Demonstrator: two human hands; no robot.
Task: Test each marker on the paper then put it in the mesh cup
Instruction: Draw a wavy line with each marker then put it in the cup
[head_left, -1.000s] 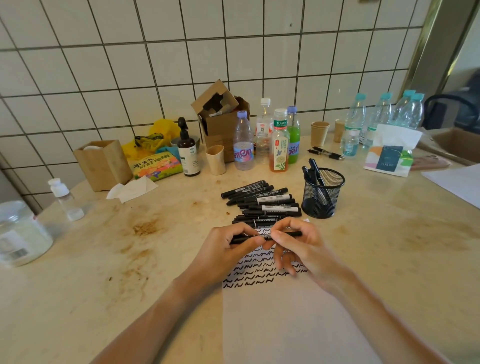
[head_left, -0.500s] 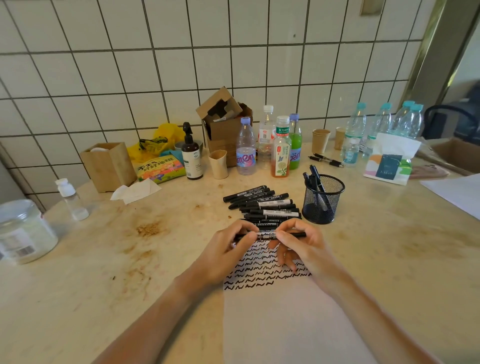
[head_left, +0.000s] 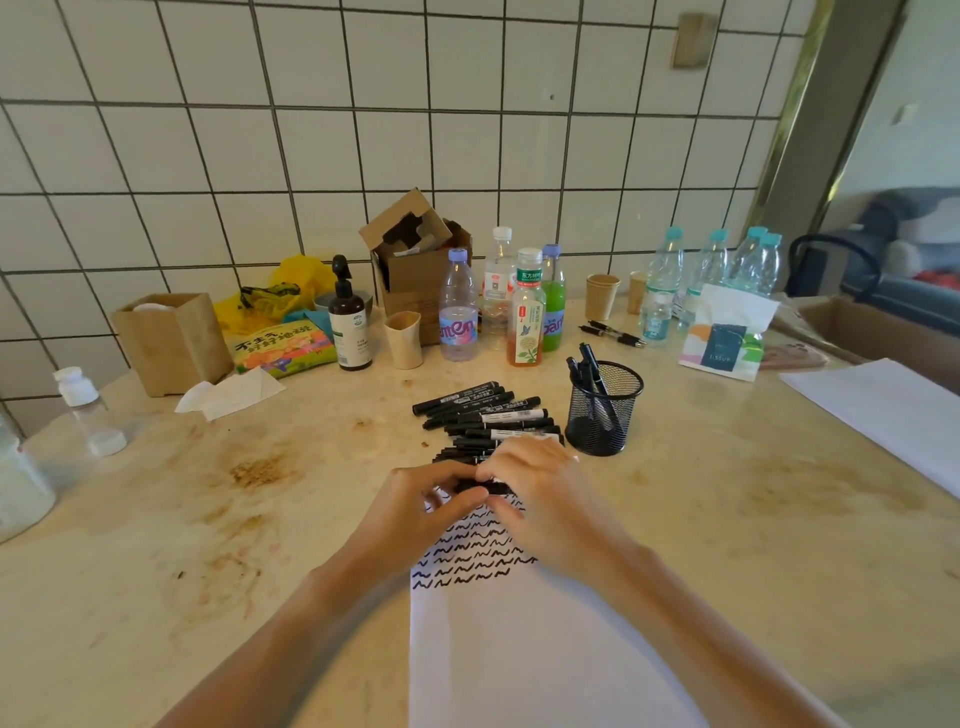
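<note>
Since the slim black plastic marker (head_left: 480, 487) we pinch w/ both left hand (head_left: 415, 512) & right hand (head_left: 540, 493) over the white squiggle-marked paper sheet (head_left: 519, 649) looks light, stiff, smooth, we'd judge mid-barrel best, near the black wire-mesh cup (head_left: 604, 408).

A wall of white square tiles (head_left: 363, 145) with dark grout runs along the far side. The beige, stained tabletop (head_left: 197, 525) fills the near scene. At far right, a brass-trimmed doorway (head_left: 810, 130) opens onto a dark chair (head_left: 836, 260) and a brighter room.
</note>
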